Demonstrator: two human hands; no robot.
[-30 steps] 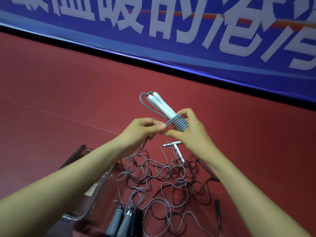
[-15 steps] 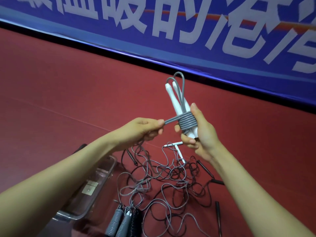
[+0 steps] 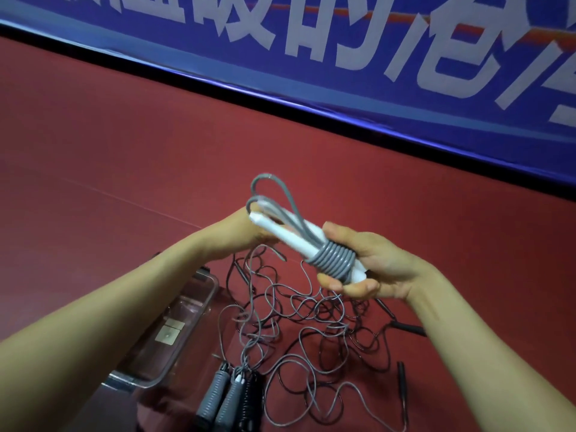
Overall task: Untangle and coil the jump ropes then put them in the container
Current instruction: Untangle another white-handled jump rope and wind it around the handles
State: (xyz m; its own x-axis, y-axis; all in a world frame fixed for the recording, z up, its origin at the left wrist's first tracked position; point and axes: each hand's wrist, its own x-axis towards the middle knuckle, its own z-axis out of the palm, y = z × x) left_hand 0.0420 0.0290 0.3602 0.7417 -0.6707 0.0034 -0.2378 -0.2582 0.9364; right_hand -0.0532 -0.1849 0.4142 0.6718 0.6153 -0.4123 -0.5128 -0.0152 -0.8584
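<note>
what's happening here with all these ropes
A person is bundling jump ropes. The right hand grips a grey rope wound around its own white handles; the left hand sits by the handle tips, its fingers hidden. Below, on the red floor, a tangle of grey and black ropes lies loose beside a clear container, with three coiled ropes near the bottom edge.
</note>
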